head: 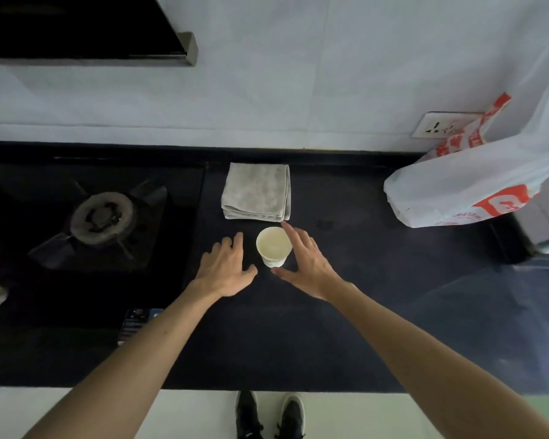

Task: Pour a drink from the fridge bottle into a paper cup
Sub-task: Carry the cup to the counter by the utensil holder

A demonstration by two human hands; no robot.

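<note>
Dark worktop (377,296) runs across the middle of the frame under a white tiled wall (298,74), with a gas burner (100,217) at mid left. The paper cup (274,243) stands upright at frame centre, mouth up, long axis vertical, just below a folded grey towel (256,192).

Both hands flank the cup. The left hand (227,267) lies to its left with a clear gap, fingers loosely spread and holding nothing. The right hand (305,261) is nearer, with its straight index finger (293,237) running up along the cup's right rim and its thumb pointing at the base. The fingers are spread, not wrapped around the cup. I cannot tell whether they touch the cup wall or just sit beside it.

So the cup lies left of the right fingers and right of the left fingers, and the right hand is better placed to steady it.

No bottle or fridge is in view, so the pour likely hasn't started. The cup's inside reads pale, and I can't tell whether it is empty or filled. A white and red plastic bag (457,191) at right covers part of a wall socket (438,125). A small item (140,321) at lower left on the worktop edge is too dark to identify. 2 black shoes (268,413) show at the bottom edge.
</note>
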